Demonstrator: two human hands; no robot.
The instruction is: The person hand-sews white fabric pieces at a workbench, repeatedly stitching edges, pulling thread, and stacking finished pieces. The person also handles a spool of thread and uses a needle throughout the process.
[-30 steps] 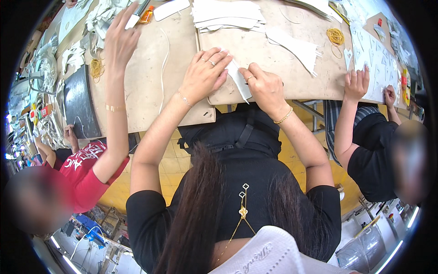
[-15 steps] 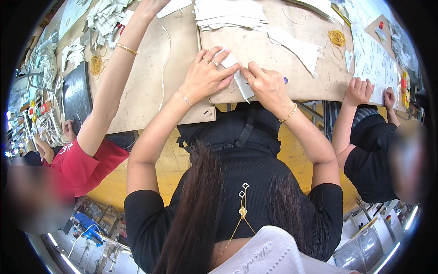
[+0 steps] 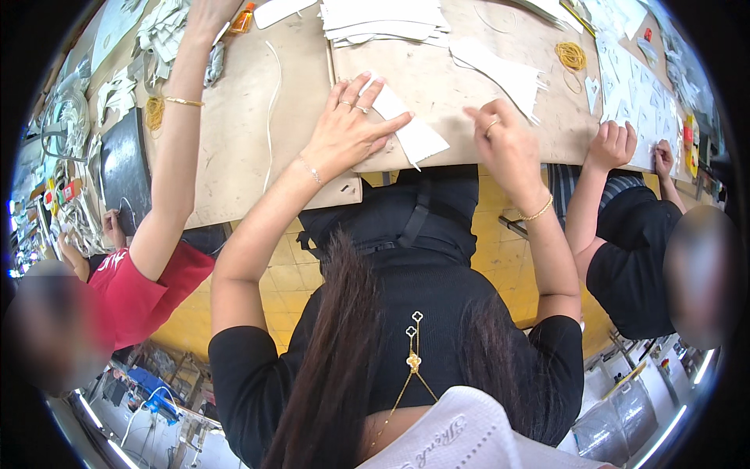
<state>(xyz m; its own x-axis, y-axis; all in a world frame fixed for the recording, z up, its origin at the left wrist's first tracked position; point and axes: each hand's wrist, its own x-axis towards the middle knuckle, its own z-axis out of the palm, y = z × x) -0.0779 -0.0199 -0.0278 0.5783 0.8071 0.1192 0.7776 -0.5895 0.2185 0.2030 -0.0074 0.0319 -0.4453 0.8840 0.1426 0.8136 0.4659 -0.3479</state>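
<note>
Where the brown counter (image 3: 258,133) meets its near edge, at the upper middle of the frame: a white folded paper piece (image 3: 410,129), long and narrow, long axis running diagonally from upper left to lower right, lower right corner pointing toward the counter edge and just past it. Flat on the counter, not lifted.

Left hand (image 3: 351,129) lying on top of the upper left part of the piece, fingers spread and stretched out flat, pressing it down, rings visible on two fingers, fingertips reaching toward the middle of the piece. Lower right end of the piece free, sticking out from under this hand.

Right hand (image 3: 500,141) just to the right of the piece, near but apart from it, fingers loosely curled, holding nothing visible, resting on the counter.

Further up: a stack of white sheets (image 3: 387,16) at the top middle, more white cut pieces (image 3: 504,74) to the upper right, a coil of yellow bands (image 3: 572,55) beside them. Arms of other persons at left and right of the frame, reaching onto the same counter.
</note>
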